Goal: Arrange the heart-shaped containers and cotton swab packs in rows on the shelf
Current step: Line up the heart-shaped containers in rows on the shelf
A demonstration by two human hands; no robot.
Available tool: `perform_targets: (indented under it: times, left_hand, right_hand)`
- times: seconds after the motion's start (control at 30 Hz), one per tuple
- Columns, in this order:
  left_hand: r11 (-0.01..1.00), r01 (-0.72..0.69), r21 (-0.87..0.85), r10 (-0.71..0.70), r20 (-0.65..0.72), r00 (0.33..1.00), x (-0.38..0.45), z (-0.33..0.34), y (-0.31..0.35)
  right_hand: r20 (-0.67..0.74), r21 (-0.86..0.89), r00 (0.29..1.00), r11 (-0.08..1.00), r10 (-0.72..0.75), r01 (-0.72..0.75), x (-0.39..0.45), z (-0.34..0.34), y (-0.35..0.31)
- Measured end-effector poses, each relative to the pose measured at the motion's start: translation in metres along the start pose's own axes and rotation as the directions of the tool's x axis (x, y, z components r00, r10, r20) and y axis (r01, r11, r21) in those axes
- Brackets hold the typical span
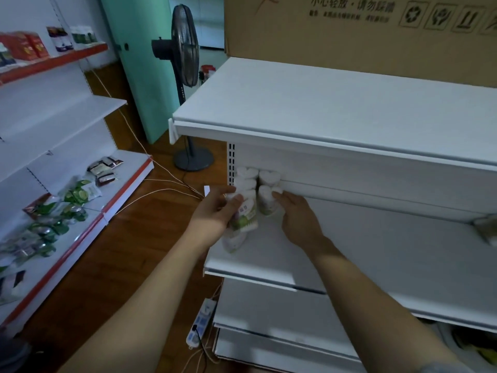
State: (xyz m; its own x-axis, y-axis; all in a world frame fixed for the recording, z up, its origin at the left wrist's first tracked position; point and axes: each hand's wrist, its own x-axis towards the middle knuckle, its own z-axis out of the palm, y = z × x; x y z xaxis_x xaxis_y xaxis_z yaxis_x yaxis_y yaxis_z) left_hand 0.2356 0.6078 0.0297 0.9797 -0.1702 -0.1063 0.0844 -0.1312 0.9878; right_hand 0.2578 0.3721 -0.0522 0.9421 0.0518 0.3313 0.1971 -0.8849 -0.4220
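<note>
Heart-shaped containers [255, 184] stand stacked at the shelf's [376, 251] back corner, just beyond the left hand [215, 208], whose grip pinches one (squaring its row, I'd guess); the right hand [295, 216] steadies another, fingers fairly straight.

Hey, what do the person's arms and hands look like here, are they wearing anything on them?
Both forearms are bare, with no gloves on the left hand or the right hand. No rings, watch or bracelet show on either wrist. At the bottom edge of the view, a bit of grey-blue sleeve appears at the right upper arm. No sleeve shows on the left arm.
</note>
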Motion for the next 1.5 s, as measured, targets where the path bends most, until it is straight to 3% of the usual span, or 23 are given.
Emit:
perform_targets:
  times: [0.13, 0.43, 0.53, 0.63, 0.67, 0.73, 0.8, 0.87, 1.03, 1.1, 1.17, 1.23, 1.3, 1.37, 1.43, 1.5]
  left_hand:
    - [1.000, -0.004, 0.020, 0.003, 0.036, 0.999, 0.006, -0.002, -0.004]
    - [0.997, -0.040, 0.062, 0.037, 0.050, 0.998, 0.014, -0.005, 0.005]
    - [0.995, -0.066, 0.073, 0.061, 0.066, 0.996, 0.016, -0.002, 0.007]
    - [0.991, -0.100, 0.091, 0.092, 0.085, 0.992, 0.018, 0.004, 0.010]
    - [0.986, -0.114, 0.121, 0.103, 0.096, 0.990, 0.020, 0.007, 0.010]
    - [0.974, -0.141, 0.175, 0.121, 0.119, 0.985, 0.021, 0.014, 0.013]
    - [0.973, -0.157, 0.166, 0.137, 0.124, 0.983, 0.021, 0.022, 0.016]
    - [0.970, -0.180, 0.161, 0.163, 0.114, 0.980, 0.021, 0.028, 0.018]
    - [0.978, -0.170, 0.119, 0.150, 0.161, 0.976, 0.024, 0.029, 0.016]
    - [0.961, -0.192, 0.201, 0.166, 0.141, 0.976, 0.025, 0.024, 0.013]
    - [0.860, -0.271, 0.432, 0.234, 0.138, 0.962, 0.024, 0.014, 0.012]
    - [0.676, -0.366, 0.639, 0.255, 0.264, 0.930, 0.023, 0.002, 0.008]
    - [0.475, -0.429, 0.768, 0.181, 0.392, 0.902, 0.022, -0.008, 0.001]
    - [0.294, -0.440, 0.849, 0.088, 0.434, 0.897, 0.024, -0.013, -0.011]
    - [0.213, -0.449, 0.868, 0.048, 0.450, 0.892, 0.023, -0.013, -0.019]
    - [0.195, -0.469, 0.861, 0.051, 0.469, 0.882, 0.024, -0.013, -0.024]
  right_hand:
    - [0.122, -0.107, 0.992, 0.994, 0.025, -0.012, 0.008, -0.004, 0.001]
    - [0.256, -0.257, 0.956, 0.963, 0.143, -0.075, 0.013, -0.007, -0.007]
    - [0.209, -0.145, 0.968, 0.983, 0.139, -0.110, 0.004, -0.013, -0.016]
    - [-0.058, 0.225, 0.988, 0.966, 0.143, -0.126, -0.007, -0.031, -0.037]
    - [-0.063, 0.409, 0.978, 0.899, 0.201, -0.159, -0.012, -0.042, -0.048]
    - [0.061, 0.661, 0.974, 0.722, 0.220, -0.205, -0.019, -0.065, -0.069]
    - [0.163, 0.644, 0.981, 0.741, 0.106, -0.188, -0.024, -0.081, -0.083]
    - [0.135, 0.548, 0.989, 0.827, 0.063, -0.127, -0.026, -0.086, -0.085]
    - [0.068, 0.520, 0.987, 0.839, 0.147, -0.161, -0.027, -0.078, -0.069]
    - [0.036, 0.499, 0.985, 0.850, 0.171, -0.166, -0.027, -0.075, -0.059]
    - [0.011, 0.448, 0.981, 0.876, 0.194, -0.179, -0.028, -0.068, -0.050]
    - [0.009, 0.354, 0.980, 0.916, 0.198, -0.189, -0.030, -0.054, -0.042]
    - [-0.001, 0.249, 0.988, 0.956, 0.157, -0.152, -0.034, -0.036, -0.038]
    - [0.000, 0.168, 0.994, 0.980, 0.110, -0.108, -0.037, -0.019, -0.038]
    - [0.008, 0.108, 0.995, 0.989, 0.099, -0.100, -0.038, -0.006, -0.042]
    - [0.006, 0.067, 0.994, 0.991, 0.112, -0.112, -0.036, 0.004, -0.045]
